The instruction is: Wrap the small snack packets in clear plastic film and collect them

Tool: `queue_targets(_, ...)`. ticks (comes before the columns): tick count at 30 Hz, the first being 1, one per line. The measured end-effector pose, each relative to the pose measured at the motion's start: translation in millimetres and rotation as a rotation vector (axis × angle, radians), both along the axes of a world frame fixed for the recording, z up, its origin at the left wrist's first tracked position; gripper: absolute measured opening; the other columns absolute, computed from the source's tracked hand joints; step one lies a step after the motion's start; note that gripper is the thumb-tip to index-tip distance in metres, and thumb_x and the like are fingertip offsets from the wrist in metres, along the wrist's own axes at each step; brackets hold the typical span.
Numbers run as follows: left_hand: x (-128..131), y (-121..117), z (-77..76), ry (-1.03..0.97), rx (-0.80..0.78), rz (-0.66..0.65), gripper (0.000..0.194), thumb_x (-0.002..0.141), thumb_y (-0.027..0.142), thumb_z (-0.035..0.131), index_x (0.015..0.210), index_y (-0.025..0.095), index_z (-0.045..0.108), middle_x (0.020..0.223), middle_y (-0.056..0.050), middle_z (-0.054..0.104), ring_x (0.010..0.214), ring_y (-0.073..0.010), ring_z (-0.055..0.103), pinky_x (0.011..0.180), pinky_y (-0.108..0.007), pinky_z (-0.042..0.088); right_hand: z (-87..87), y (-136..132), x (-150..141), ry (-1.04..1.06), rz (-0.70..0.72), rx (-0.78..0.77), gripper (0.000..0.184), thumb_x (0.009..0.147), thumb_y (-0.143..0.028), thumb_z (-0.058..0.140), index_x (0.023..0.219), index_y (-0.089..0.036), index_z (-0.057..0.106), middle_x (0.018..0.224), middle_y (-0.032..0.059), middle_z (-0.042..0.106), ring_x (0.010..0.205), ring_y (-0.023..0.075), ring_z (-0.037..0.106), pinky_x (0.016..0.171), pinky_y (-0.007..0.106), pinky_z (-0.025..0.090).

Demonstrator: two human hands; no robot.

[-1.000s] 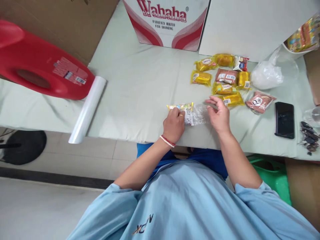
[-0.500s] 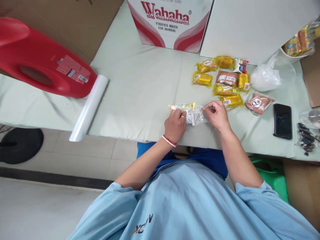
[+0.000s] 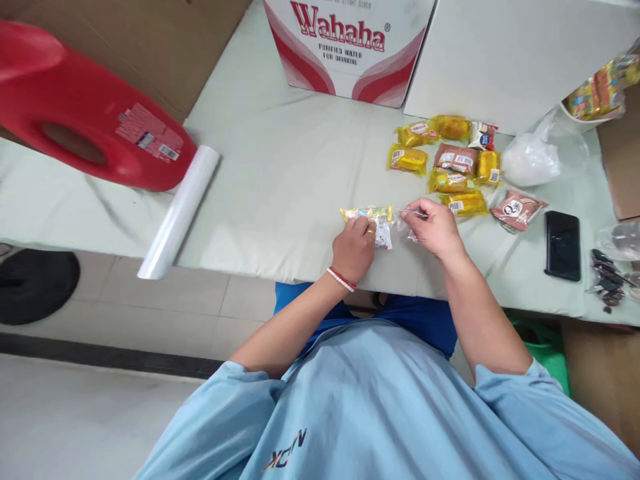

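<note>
A clear plastic bag (image 3: 395,230) with small snack packets (image 3: 367,215) inside lies near the front edge of the pale green table (image 3: 280,173). My left hand (image 3: 354,248), with a red and white bracelet at the wrist, is closed on the bag's left part and presses it down. My right hand (image 3: 434,228) pinches the bag's open right end, fingers curled together. Just beyond my right hand lies a group of several yellow and brown snack packets (image 3: 450,163).
A Wahaha water carton (image 3: 350,47) and a white box (image 3: 505,53) stand at the back. A red plastic stool (image 3: 85,120) and a roll of clear film (image 3: 180,210) lie at left. At right are a crumpled clear bag (image 3: 530,160), a brown packet (image 3: 517,210), a black phone (image 3: 563,245) and keys (image 3: 607,280).
My right hand went from open above the bag to pinching its right end and gathering it toward the left hand. The left hand stayed put on the bag.
</note>
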State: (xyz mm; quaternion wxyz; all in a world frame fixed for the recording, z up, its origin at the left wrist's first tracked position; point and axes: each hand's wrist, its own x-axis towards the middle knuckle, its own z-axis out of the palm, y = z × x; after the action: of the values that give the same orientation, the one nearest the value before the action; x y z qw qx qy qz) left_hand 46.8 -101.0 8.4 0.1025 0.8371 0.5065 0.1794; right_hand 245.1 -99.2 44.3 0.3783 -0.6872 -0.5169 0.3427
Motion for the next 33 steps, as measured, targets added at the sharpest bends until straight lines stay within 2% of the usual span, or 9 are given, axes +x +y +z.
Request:
queue_targets(5, 3, 2, -5.8, -0.065, -0.026, 0.038, 0.027, 0.111, 0.024, 0.041, 0.108, 0.020, 0.067, 0.105, -0.009, 0.071, 0.099, -0.0230, 0.062, 0.069, -0.033, 0.042, 19.3, 24, -51, -0.279, 0.188, 0.031, 0.007, 0.088, -0.024, 0.066, 0.082, -0.020, 0.067, 0.079, 0.0028, 0.072, 0.074, 0.0174, 0.063, 0.072, 0.029, 0.044)
queue_targets(8, -2, 2, -8.1, -0.170, -0.079, 0.105, 0.024, 0.109, 0.023, 0.042, 0.108, 0.021, 0.066, 0.106, -0.009, 0.071, 0.096, -0.0225, 0.063, 0.073, -0.031, 0.046, 11.7, 39, -73, -0.351, 0.241, -0.048, 0.012, 0.095, -0.021, 0.059, 0.087, -0.019, 0.068, 0.086, 0.0061, 0.075, 0.083, 0.0206, 0.067, 0.077, 0.030, 0.045)
queue_targets(13, -31, -5, -5.1, -0.403, -0.021, -0.052, 0.025, 0.105, 0.023, 0.045, 0.106, 0.019, 0.071, 0.112, -0.011, 0.072, 0.104, -0.0230, 0.067, 0.090, -0.035, 0.053, -5.6, 41, -73, -0.431, 0.365, -0.024, 0.023, 0.103, -0.021, 0.045, 0.104, -0.017, 0.068, 0.103, 0.0131, 0.074, 0.097, 0.0254, 0.067, 0.088, 0.035, 0.048)
queue_targets(16, -45, -4, -5.4, -0.572, -0.033, 0.161, 0.030, 0.107, 0.026, 0.045, 0.124, 0.021, 0.070, 0.117, -0.010, 0.073, 0.108, -0.0218, 0.067, 0.095, -0.036, 0.054, -10.9, 33, -67, -0.447, 0.453, 0.084, 0.029, 0.104, -0.020, 0.038, 0.114, -0.016, 0.065, 0.113, 0.0171, 0.071, 0.105, 0.0274, 0.064, 0.095, 0.038, 0.049)
queue_targets(18, -45, 3, -7.2, -0.512, -0.089, 0.302, 0.031, 0.107, 0.031, 0.045, 0.121, 0.019, 0.071, 0.108, -0.011, 0.073, 0.104, -0.0249, 0.067, 0.096, -0.041, 0.054, -13.4, 28, -64, -0.419, 0.482, 0.123, 0.031, 0.105, -0.023, 0.036, 0.117, -0.016, 0.063, 0.115, 0.0175, 0.069, 0.108, 0.0279, 0.063, 0.098, 0.040, 0.050)
queue_targets(20, -39, 10, -8.4, -0.396, -0.157, 0.328, 0.030, 0.105, 0.037, 0.051, 0.113, 0.017, 0.072, 0.100, -0.012, 0.071, 0.101, -0.0287, 0.066, 0.096, -0.046, 0.053, -15.3, 25, -61, -0.378, 0.483, 0.136, 0.031, 0.105, -0.025, 0.037, 0.119, -0.018, 0.063, 0.117, 0.0170, 0.069, 0.111, 0.0282, 0.063, 0.102, 0.042, 0.050)
queue_targets(25, -19, 7, -1.4, -0.480, -0.225, 0.277, 0.031, 0.090, 0.032, 0.071, 0.115, 0.016, 0.064, 0.103, -0.012, 0.069, 0.098, -0.0273, 0.065, 0.090, -0.043, 0.056, -11.7, 6, -52, -0.200, 0.390, 0.126, 0.034, 0.107, -0.041, 0.043, 0.125, -0.021, 0.063, 0.122, 0.0141, 0.069, 0.117, 0.0273, 0.064, 0.107, 0.045, 0.051)
queue_targets(29, -5, -27, 8.5, -0.602, -0.054, 0.161, 0.049, 0.095, 0.027, 0.062, 0.142, 0.015, 0.052, 0.124, -0.017, 0.067, 0.113, -0.0287, 0.064, 0.099, -0.046, 0.055, -0.4, -29, -45, -0.014, 0.261, 0.115, 0.049, 0.107, -0.061, 0.046, 0.137, -0.026, 0.061, 0.132, 0.0115, 0.065, 0.122, 0.0258, 0.064, 0.111, 0.045, 0.051)
queue_targets(33, 16, -59, 12.1, -0.619, 0.130, -0.096, 0.059, 0.098, 0.020, 0.052, 0.156, 0.014, 0.041, 0.132, -0.021, 0.066, 0.123, -0.0318, 0.062, 0.104, -0.050, 0.052, 2.6, -59, -38, 0.091, 0.126, 0.135, 0.057, 0.102, -0.070, 0.051, 0.137, -0.027, 0.064, 0.135, 0.0107, 0.064, 0.130, 0.0270, 0.061, 0.116, 0.044, 0.050)
